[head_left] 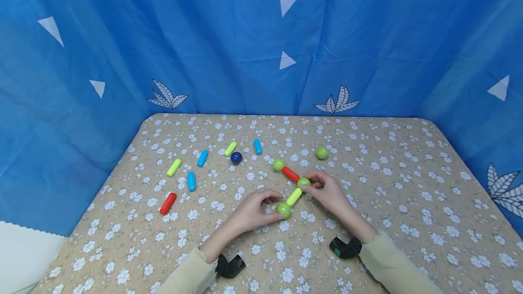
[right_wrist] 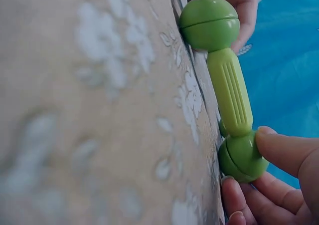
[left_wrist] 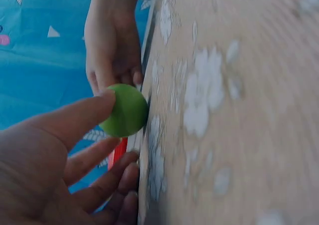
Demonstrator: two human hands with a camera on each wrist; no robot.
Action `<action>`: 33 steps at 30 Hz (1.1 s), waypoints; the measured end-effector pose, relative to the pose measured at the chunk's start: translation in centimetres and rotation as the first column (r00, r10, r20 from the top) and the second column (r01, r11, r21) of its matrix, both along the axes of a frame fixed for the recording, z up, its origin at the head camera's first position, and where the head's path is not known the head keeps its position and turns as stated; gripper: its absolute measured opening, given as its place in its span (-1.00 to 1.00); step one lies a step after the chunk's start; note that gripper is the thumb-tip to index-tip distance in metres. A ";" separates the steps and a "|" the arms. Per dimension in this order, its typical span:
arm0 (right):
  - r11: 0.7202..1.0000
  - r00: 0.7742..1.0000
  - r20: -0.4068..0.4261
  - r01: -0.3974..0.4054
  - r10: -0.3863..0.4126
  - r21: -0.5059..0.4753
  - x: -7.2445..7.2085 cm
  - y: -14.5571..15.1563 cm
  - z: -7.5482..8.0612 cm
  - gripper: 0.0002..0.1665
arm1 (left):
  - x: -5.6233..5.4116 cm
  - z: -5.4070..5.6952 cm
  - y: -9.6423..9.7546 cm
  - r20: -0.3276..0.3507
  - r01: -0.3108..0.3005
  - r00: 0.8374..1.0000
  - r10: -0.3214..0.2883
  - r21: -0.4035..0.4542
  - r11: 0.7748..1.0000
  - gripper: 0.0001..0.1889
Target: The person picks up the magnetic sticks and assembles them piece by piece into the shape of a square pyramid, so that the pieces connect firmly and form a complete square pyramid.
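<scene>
A joined chain lies on the flowered cloth. It runs from a far green ball (head_left: 278,164) through a red rod (head_left: 290,174) to a middle green ball (head_left: 303,183), then a yellow-green rod (head_left: 294,197) and a near green ball (head_left: 283,210). My left hand (head_left: 256,210) holds the near ball between thumb and fingers; in the left wrist view the thumb lies against this green ball (left_wrist: 124,110). My right hand (head_left: 327,192) pinches the middle ball, and the right wrist view shows the ribbed yellow-green rod (right_wrist: 230,93) seated between the two balls.
A loose green ball (head_left: 322,152) sits beyond the right hand. Left of the chain lie a dark blue ball (head_left: 236,158), a red rod (head_left: 168,203), several blue rods (head_left: 191,181) and yellow-green rods (head_left: 174,167). A blue curtain (head_left: 245,35) hangs behind the table.
</scene>
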State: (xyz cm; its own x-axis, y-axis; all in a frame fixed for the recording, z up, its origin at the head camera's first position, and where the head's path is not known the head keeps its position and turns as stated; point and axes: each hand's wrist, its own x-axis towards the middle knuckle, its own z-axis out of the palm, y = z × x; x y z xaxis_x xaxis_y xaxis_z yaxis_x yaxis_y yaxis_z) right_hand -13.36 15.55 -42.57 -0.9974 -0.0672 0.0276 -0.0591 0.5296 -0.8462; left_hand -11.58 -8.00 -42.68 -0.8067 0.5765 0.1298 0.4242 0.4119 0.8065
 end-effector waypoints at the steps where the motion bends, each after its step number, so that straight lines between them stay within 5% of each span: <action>1: 1.000 1.000 -0.004 -0.008 0.008 -0.004 0.2 0.1 0.0 -0.65 | 0.0 0.0 -0.1 0.004 0.008 1.000 -0.008 0.010 1.000 -0.59; 8: 0.998 0.998 -0.024 -0.063 0.063 0.005 1.0 0.7 -0.3 -0.64 | -0.2 0.2 -1.3 0.055 0.049 0.997 -0.052 0.052 0.997 -0.66; 17: 0.985 0.985 -0.005 -0.170 0.170 -0.030 2.5 0.7 -0.1 -0.69 | -0.7 0.2 -3.6 0.143 -0.028 0.989 0.020 0.059 0.998 -0.67; 23: 0.965 0.965 0.004 -0.262 0.262 0.006 3.2 0.8 -0.2 -0.76 | -0.9 0.3 -5.1 0.184 -0.031 0.983 0.014 0.092 0.995 -0.68; 31: 0.964 0.963 0.040 -0.267 0.266 0.009 3.4 0.7 0.1 -0.86 | 0.0 3.4 -5.0 0.181 0.001 0.983 -0.017 0.088 0.996 -0.68; 33: 0.964 0.963 0.044 -0.267 0.266 0.015 3.2 0.7 0.2 -0.90 | 0.0 3.4 -5.1 0.179 0.005 0.984 -0.020 0.084 0.996 -0.67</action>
State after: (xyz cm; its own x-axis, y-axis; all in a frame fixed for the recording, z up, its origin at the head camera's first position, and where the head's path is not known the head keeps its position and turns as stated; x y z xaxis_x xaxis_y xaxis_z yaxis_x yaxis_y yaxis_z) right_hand -10.13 16.28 -42.36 -0.9435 -0.3309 -0.0176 -0.1657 0.5170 -0.8398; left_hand -11.57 -13.07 -39.23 -0.8140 0.5800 0.0310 0.2737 0.3359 0.9013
